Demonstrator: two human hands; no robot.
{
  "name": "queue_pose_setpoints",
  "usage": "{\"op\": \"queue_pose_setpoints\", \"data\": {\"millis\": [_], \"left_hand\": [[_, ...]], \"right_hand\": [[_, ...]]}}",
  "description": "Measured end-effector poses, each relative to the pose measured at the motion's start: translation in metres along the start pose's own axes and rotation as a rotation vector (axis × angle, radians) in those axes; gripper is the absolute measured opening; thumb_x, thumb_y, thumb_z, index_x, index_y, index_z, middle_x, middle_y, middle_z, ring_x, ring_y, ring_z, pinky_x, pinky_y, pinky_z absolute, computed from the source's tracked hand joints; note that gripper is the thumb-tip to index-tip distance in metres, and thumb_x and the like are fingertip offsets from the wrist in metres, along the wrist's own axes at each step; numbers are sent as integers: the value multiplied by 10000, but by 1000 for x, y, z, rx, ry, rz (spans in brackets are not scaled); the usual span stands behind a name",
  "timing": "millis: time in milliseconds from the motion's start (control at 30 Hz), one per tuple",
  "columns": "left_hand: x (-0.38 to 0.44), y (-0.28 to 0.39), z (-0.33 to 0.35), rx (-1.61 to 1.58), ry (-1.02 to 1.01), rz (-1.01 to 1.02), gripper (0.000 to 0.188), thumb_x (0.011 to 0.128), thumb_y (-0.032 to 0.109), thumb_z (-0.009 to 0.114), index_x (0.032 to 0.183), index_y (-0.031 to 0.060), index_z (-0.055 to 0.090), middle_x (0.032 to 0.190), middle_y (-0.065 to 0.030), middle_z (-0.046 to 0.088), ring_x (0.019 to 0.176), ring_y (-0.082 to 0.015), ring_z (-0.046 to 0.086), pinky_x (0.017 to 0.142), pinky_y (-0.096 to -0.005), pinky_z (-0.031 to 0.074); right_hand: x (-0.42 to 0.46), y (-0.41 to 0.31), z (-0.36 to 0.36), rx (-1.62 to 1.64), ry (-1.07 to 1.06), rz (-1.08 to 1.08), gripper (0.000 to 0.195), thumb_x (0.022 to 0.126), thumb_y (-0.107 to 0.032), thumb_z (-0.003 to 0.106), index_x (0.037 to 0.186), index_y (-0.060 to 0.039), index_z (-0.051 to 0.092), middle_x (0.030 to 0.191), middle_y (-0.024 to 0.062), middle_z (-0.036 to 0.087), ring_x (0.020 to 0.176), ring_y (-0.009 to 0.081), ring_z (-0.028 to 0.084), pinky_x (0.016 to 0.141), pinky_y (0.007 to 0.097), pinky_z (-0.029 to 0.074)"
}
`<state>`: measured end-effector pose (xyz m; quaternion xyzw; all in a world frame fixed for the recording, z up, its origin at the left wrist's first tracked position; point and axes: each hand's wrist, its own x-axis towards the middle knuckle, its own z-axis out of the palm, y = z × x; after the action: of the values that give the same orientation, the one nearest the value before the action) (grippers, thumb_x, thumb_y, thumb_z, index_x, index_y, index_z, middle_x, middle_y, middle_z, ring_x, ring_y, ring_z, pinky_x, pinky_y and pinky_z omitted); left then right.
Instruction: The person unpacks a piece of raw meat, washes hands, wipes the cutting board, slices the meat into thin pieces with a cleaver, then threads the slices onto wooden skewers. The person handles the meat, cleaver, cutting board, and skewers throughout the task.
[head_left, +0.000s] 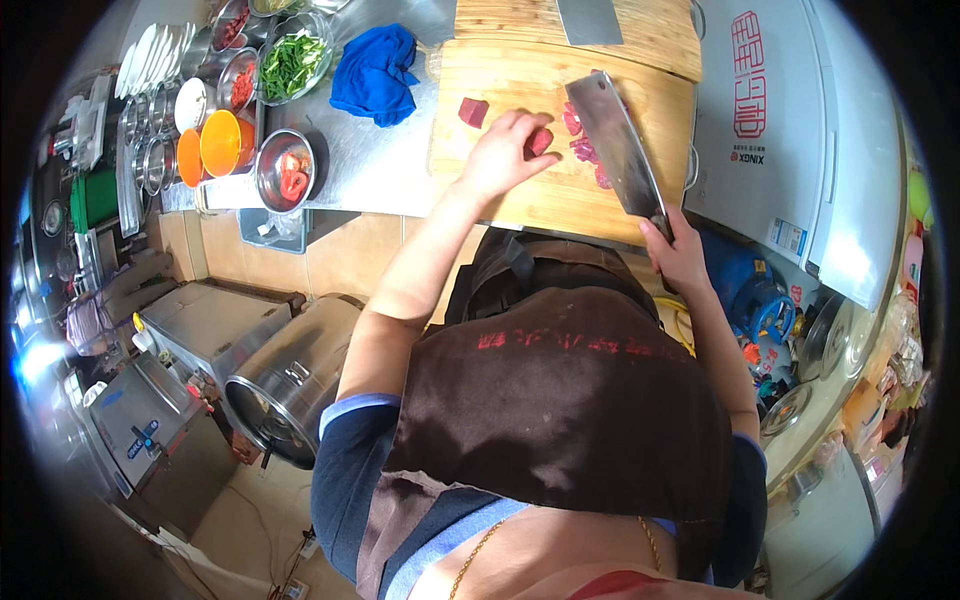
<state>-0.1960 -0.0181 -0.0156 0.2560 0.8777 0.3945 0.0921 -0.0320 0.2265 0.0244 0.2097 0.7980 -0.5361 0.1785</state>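
Note:
My right hand grips the handle of a cleaver, its broad blade slanting over the right part of a wooden cutting board. Cut pieces of red meat lie beside and partly under the blade. My left hand is on the board, fingers curved around a small chunk of red meat; whether they press on it is hard to tell. Another dark red block of meat lies to the left of that hand, near the board's left edge.
Behind, a second board bears another blade. Left on the steel counter are a blue cloth, a bowl of cut greens, a steel bowl with tomato and orange bowls. A white freezer stands at right.

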Motion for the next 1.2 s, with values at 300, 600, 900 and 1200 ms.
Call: {"op": "queue_pose_setpoints", "data": {"millis": [300,600,900,1200], "left_hand": [[-14,-17,13,-1482,113,-556,199,911,29,554,1097,79,503,1034,-78,620,890,-178,628,819,-293,551],[-44,-28,42,101,503,83,158,722,116,755,834,82,648,875,-70,605,853,-246,579,757,-338,480],[-36,-34,50,108,486,123,147,708,82,738,841,75,675,857,-67,628,847,-256,593,736,-353,497],[-38,-40,53,113,467,52,135,692,54,732,805,47,658,857,-99,620,827,-288,590,724,-362,500]], "right_hand": [[14,-17,19,234,-106,-51,288,924,-165,563,1168,-20,514,594,-20,466,444,57,426,426,231,352],[14,-11,28,-54,-89,-165,331,932,-173,550,1233,-48,491,739,64,564,566,137,548,522,280,442],[8,-21,14,-645,-38,-459,351,885,-244,589,1205,-114,524,978,148,646,834,349,628,668,400,511],[3,-32,3,-849,-162,-332,348,917,-305,524,1233,-165,484,958,126,640,814,334,631,680,439,516]]}}
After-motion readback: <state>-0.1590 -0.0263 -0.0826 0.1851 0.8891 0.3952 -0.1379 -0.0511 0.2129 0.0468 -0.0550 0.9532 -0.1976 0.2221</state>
